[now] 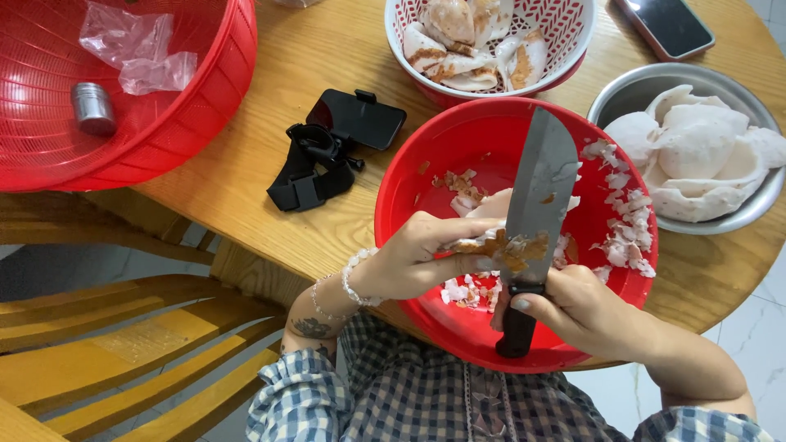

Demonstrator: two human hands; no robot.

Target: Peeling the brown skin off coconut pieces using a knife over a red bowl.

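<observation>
White coconut flesh piece [483, 214] is in my left hand [409, 266], fingers wrapped round it, held over the red bowl [426, 176] at the near edge of the bench [270, 78]. My right hand [577, 311] is clamped on the black handle of the big knife [536, 196], blade up and flat against the piece, brown skin scrapings stuck to the steel. I'd judge the piece stiff and light but wet and slick; best gripped at the thick edge, fingers behind the blade. Peelings litter the bowl. Peeled white pieces sit in the steel bowl [622, 94] to the right, skin-on ones in the red-and-white basket [565, 45] beyond. Crumpled clear plastic bag [139, 53] and small metal canister [92, 106] lie in the big red basket [221, 90], far left; no labels readable.
</observation>
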